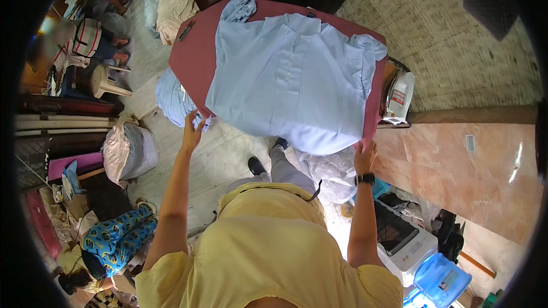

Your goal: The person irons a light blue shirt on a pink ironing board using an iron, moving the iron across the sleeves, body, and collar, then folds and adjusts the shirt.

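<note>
A light blue button-front shirt (319, 88) lies spread on a dark red table (191, 63), its collar at the far side and its hem hanging over the near edge. My left hand (194, 125) is by the table's near left corner, fingers apart, beside a bunched light blue cloth (173, 98) that hangs low there. At the near right corner, my right hand (365, 157) rests with fingers stretched against the table edge, close to the shirt's hem corner. Each sleeve is partly bunched on the tabletop.
A small dark tool (186, 31) lies at the tabletop's far left. Clear plastic (331, 174) sits below the near edge. A white packet (399, 96) is on a shelf at right. A stuffed sack (131, 151) and a stool (108, 82) stand left; other people work along that side.
</note>
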Motion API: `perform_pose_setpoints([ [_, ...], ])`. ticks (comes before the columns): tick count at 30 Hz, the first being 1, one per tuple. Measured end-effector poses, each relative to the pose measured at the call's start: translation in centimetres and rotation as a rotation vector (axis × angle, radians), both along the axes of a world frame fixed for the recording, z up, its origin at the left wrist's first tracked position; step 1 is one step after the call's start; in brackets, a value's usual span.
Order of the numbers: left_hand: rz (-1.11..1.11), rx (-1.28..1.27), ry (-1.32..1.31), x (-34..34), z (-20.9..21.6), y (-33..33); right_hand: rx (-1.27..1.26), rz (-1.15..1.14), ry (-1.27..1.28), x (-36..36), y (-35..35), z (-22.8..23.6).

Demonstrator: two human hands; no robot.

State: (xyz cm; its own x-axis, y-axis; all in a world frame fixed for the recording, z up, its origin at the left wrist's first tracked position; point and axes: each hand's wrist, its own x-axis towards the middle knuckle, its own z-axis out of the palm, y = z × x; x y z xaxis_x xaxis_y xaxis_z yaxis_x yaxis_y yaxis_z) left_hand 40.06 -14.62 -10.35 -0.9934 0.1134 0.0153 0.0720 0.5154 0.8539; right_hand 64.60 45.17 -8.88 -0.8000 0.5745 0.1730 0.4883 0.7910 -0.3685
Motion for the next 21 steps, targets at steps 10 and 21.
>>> perform_pose_setpoints([
  [10,0.097,0.009,-0.231,-4.6,-3.3,1.1,-0.333,-0.126,-0.211,-8.7,0.1,3.5],
  [21,0.188,-0.698,0.364,-12.0,6.3,6.8,-0.125,0.143,0.051,-17.0,-0.1,8.7],
])
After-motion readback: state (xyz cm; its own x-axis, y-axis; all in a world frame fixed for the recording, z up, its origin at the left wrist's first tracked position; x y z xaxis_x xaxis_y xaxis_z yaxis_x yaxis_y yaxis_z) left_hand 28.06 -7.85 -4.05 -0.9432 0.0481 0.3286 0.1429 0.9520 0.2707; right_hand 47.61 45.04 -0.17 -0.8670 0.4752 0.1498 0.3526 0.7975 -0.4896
